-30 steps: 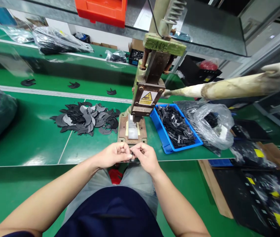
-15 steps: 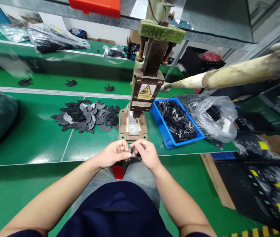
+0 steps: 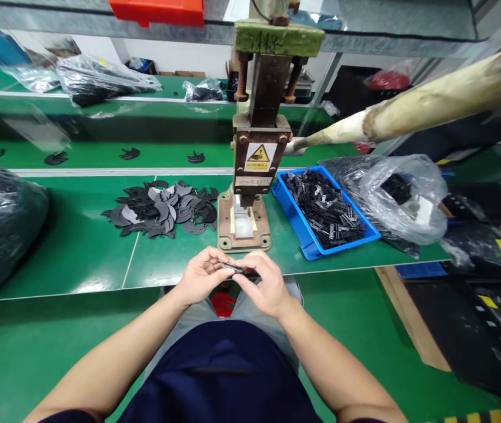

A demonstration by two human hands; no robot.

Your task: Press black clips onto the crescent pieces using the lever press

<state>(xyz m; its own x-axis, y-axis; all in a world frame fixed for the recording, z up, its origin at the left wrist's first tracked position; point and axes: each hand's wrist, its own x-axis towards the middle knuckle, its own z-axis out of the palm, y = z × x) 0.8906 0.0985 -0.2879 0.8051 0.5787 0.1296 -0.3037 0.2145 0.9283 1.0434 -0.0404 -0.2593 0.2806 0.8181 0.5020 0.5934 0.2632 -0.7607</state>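
Note:
Between the fingertips of both hands lies a small, slim black part (image 3: 233, 267), just in front of the press base. My left hand (image 3: 201, 275) pinches its left end, and my right hand (image 3: 263, 281) grips its right end, so the fingers partly hide its shape. Behind them stands a hand press (image 3: 257, 158) with a warning label, its ram above a metal fixture block (image 3: 244, 226). Left of the press is a pile of curved, flat black pieces (image 3: 157, 208). To the right, a blue tray (image 3: 306, 241) is filled with narrow black parts (image 3: 325, 205).
A long, tape-wrapped lever (image 3: 418, 120) reaches out from the press to the upper right. A large bag of dark contents (image 3: 3, 223) sits at the left, and an opened clear bag (image 3: 409, 200) beside the tray. Several curved black pieces (image 3: 129, 153) lie spaced along the green strip behind.
The black part has turned from nearly upright to nearly level between my fingers. My right hand has shifted its grip. The camera view has swung slightly.

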